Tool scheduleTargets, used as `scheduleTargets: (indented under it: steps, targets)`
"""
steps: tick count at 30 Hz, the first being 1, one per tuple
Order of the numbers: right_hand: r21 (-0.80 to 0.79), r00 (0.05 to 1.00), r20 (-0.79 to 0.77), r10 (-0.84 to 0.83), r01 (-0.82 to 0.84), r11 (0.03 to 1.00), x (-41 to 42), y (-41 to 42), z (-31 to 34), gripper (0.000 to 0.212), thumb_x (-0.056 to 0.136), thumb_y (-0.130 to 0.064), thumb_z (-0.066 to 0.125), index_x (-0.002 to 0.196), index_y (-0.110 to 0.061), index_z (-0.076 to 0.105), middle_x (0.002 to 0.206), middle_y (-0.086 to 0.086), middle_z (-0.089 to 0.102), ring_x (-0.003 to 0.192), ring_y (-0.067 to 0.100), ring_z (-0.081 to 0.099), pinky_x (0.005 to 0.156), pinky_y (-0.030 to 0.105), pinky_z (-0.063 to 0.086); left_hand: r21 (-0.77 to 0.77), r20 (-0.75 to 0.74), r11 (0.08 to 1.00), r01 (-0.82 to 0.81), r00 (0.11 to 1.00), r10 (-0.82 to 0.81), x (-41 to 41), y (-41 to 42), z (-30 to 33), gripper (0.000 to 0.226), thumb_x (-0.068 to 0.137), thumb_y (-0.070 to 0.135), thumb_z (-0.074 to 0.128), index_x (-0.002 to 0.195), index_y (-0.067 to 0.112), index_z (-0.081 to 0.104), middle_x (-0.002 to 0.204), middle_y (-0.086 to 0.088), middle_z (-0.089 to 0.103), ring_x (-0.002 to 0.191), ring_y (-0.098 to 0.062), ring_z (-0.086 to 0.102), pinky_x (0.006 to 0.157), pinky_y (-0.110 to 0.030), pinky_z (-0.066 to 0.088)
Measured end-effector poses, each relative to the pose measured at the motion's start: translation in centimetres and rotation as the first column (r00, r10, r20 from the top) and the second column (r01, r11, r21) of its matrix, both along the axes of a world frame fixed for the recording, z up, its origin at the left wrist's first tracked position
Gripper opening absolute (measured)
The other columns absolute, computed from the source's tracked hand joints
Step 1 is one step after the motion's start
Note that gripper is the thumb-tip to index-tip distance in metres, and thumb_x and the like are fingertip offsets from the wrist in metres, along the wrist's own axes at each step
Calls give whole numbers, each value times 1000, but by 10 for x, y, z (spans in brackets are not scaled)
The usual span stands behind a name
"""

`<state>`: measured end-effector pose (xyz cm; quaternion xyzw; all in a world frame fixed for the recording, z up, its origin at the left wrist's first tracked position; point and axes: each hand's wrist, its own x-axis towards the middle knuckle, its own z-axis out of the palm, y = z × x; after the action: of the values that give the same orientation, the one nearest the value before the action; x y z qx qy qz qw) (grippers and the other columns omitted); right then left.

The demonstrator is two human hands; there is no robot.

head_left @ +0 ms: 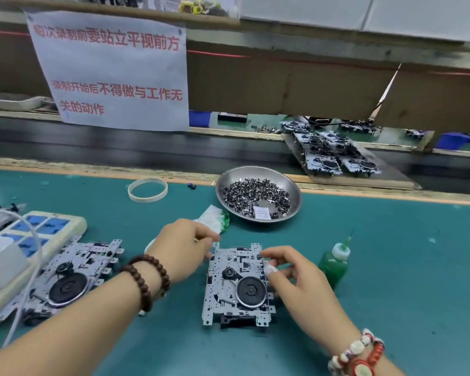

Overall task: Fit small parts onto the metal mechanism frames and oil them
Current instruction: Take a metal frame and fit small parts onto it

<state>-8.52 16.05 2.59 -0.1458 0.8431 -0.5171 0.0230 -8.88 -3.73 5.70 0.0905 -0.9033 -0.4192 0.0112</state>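
A metal mechanism frame (228, 291) with a black flywheel lies flat on the green mat in front of me. My left hand (183, 251), fingers curled, grips its upper left corner. My right hand (293, 278), one fingertip wrapped in white tape, pinches the frame's upper right edge. Whether a small part sits between those fingertips is hidden. A steel bowl (293, 196) holding several small dark parts stands behind the frame. A green oil bottle (333, 264) with a needle tip stands upright just right of my right hand.
A second frame (71, 278) lies at the left, partly on a white power strip (63, 226) with a cable across it. A white-green cloth (215, 217) and a rubber ring (147, 189) lie behind my hands. A board of finished frames (334, 156) sits on the conveyor.
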Motion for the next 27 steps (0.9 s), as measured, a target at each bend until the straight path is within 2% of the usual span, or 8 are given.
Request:
scheduleTargets:
  steps: [2, 4, 7, 10, 16, 20, 24, 27]
  targets:
    - [-53, 999, 26, -25, 26, 998, -8, -8, 2, 20, 88, -14, 58, 91, -33, 63, 84, -11, 61, 64, 1, 57, 71, 29, 54, 178, -28, 982, 61, 998, -57, -4, 13, 0, 27, 89, 12, 57, 82, 38, 61, 72, 4, 69, 69, -18, 65, 72, -37, 58]
    - [-104, 998, 44, -43, 47, 993, -15, -16, 5, 17, 87, -15, 60, 89, -30, 64, 85, -9, 65, 70, 7, 61, 74, 37, 54, 376, -33, 922, 93, 996, -87, -12, 27, -2, 23, 86, 8, 62, 89, 31, 64, 77, -2, 71, 71, -19, 65, 74, -40, 56]
    - [-187, 997, 36, -70, 76, 979, -25, -21, 5, 13, 83, -16, 65, 84, -29, 66, 84, -3, 68, 72, 12, 64, 70, 35, 54, 605, -13, 793, 71, 997, -80, -27, 37, -8, 16, 81, 2, 66, 91, 14, 65, 73, -6, 72, 62, -12, 63, 60, -22, 54]
    - [-232, 994, 39, -105, 111, 966, -31, -20, 2, 21, 80, -14, 68, 81, -35, 69, 77, -4, 68, 67, 13, 63, 66, 29, 50, 729, 37, 684, 26, 996, -77, -36, 42, -11, 9, 80, 0, 66, 83, 8, 63, 66, -6, 70, 53, -9, 61, 51, -15, 51]
    - [-237, 978, 60, -198, 206, 949, -41, -20, -5, 30, 69, -4, 77, 66, -34, 73, 65, 1, 66, 52, 1, 53, 68, 32, 48, 775, 116, 631, 17, 979, -170, -43, 38, -15, 14, 81, 5, 67, 70, 13, 64, 63, -1, 65, 50, -7, 59, 51, -14, 50]
    - [-237, 977, 25, -212, 212, 948, -44, -23, -3, 40, 66, 7, 76, 55, -31, 72, 61, 1, 64, 51, 1, 54, 55, 8, 44, 805, 85, 588, 78, 966, -243, -42, 31, -16, 12, 85, 6, 64, 76, 14, 63, 62, 0, 63, 49, -5, 59, 52, -13, 51]
    - [-254, 987, 55, -152, 161, 954, -46, -25, -1, 42, 69, 14, 70, 53, -24, 71, 51, 0, 54, 44, 3, 48, 49, 6, 40, 734, 9, 655, 181, 961, -276, -41, 29, -17, 12, 87, 11, 62, 79, 19, 61, 64, 3, 65, 51, -3, 60, 55, -13, 52]
    - [-265, 991, 72, -110, 125, 956, -44, -24, -4, 31, 75, 11, 67, 59, -15, 68, 57, 0, 53, 45, 3, 46, 50, 9, 39, 616, -54, 752, 235, 965, -258, -39, 29, -20, 13, 87, 17, 63, 78, 26, 62, 59, 8, 65, 51, -4, 61, 58, -17, 53]
